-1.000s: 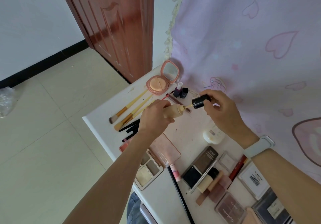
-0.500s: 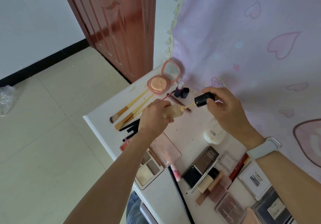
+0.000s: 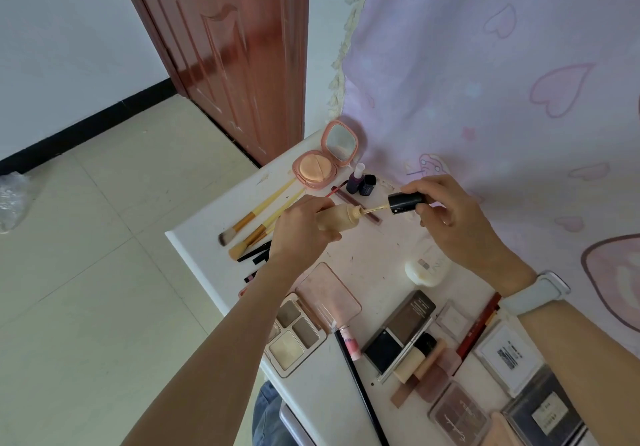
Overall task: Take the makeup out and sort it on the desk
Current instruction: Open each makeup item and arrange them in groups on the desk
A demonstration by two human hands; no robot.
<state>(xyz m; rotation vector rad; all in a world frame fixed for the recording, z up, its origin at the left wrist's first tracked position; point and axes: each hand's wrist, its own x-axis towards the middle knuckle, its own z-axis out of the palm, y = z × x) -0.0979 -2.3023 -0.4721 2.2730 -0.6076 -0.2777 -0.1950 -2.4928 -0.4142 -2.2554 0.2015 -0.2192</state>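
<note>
Beige plastic foundation bottle (image 3: 341, 220) sits gripped in left hand (image 3: 304, 234) fingers; right hand (image 3: 450, 224) fingers pinch the black cap (image 3: 405, 202), its wand pulled further out now, above the white tabletop (image 3: 367, 258). So not sorted yet.

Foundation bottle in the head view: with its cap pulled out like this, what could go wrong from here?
1. The left hand holds the foundation bottle nearly on its side with the neck open; liquid could run out onto the desk.
2. The right hand holds the black cap with its coated applicator wand partly out; it could drip or smear.
3. The two nail polish bottles stand close behind and could be knocked over.
</note>
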